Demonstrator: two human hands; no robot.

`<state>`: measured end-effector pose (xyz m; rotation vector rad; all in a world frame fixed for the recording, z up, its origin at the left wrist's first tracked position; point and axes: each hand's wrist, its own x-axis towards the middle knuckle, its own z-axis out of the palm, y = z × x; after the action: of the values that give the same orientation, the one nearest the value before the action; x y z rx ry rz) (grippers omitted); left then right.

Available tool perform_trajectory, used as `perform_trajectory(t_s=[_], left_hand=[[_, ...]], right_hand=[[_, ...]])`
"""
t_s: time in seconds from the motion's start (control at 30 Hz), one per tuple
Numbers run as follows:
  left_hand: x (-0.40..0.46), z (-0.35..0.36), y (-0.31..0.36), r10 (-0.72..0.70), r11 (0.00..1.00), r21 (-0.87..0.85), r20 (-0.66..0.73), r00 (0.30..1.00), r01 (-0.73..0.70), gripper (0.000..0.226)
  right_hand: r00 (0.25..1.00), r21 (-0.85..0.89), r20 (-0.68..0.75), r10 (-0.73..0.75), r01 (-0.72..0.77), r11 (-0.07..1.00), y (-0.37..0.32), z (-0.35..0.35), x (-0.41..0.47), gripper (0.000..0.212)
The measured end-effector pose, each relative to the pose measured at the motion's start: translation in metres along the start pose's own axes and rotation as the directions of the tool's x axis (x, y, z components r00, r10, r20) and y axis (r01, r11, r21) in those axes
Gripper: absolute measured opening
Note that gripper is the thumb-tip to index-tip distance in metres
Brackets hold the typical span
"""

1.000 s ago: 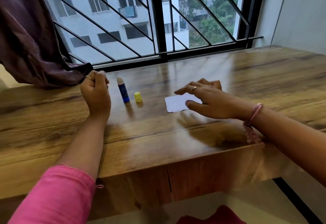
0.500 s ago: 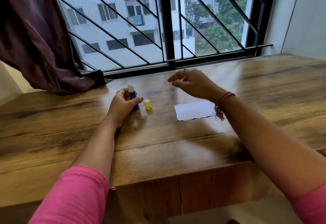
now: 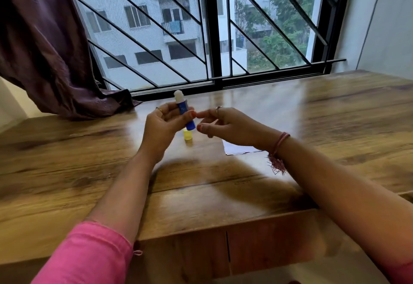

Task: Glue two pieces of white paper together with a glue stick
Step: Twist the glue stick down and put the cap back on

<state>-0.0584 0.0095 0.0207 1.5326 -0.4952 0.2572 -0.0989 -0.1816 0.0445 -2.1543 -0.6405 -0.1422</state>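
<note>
Head view: glossy wooden table [image 3: 335, 113] below barred window [image 3: 210, 26], curtain [image 3: 44, 48] left.

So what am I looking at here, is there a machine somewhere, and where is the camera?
No machine: these are a person's two bare hands, filmed by one wide-angle camera worn on the head, looking forward and down. That is why the arms come in from the bottom of the picture.

The left hand holds an uncapped blue glue stick above the wooden table, white glue end pointing up. The right hand hovers close beside it, fingers loosely curled, holding nothing.

On the table, the stick's yellow cap stands just below the hands. To the right lies white paper, partly hidden by the right wrist. Behind are a barred window and a dark curtain.
</note>
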Motion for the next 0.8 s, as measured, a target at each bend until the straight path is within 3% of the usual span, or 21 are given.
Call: perform_trajectory(t_s=[0.17,0.37,0.67,0.8], left_hand=[[-0.001,0.005,0.007,0.016,0.980,-0.199,0.075,0.997,-0.001,0.036],[-0.006,0.011,0.011,-0.033,0.917,-0.382,0.212,0.977,0.114,0.039],[-0.007,0.011,0.013,-0.048,0.898,-0.381,0.416,0.908,0.222,0.036],[-0.009,0.011,0.019,-0.027,0.924,-0.344,0.382,0.924,0.168,0.035]], right_hand=[[0.996,0.274,0.043,0.073,-0.082,0.958,-0.005,-0.001,-0.002,0.029],[0.980,0.346,0.171,0.101,-0.156,0.925,-0.006,0.006,-0.005,0.033],[0.955,0.386,0.236,0.179,-0.261,0.885,-0.003,0.008,-0.005,0.035],[0.967,0.284,0.142,0.212,-0.245,0.927,-0.001,0.008,-0.004,0.028]])
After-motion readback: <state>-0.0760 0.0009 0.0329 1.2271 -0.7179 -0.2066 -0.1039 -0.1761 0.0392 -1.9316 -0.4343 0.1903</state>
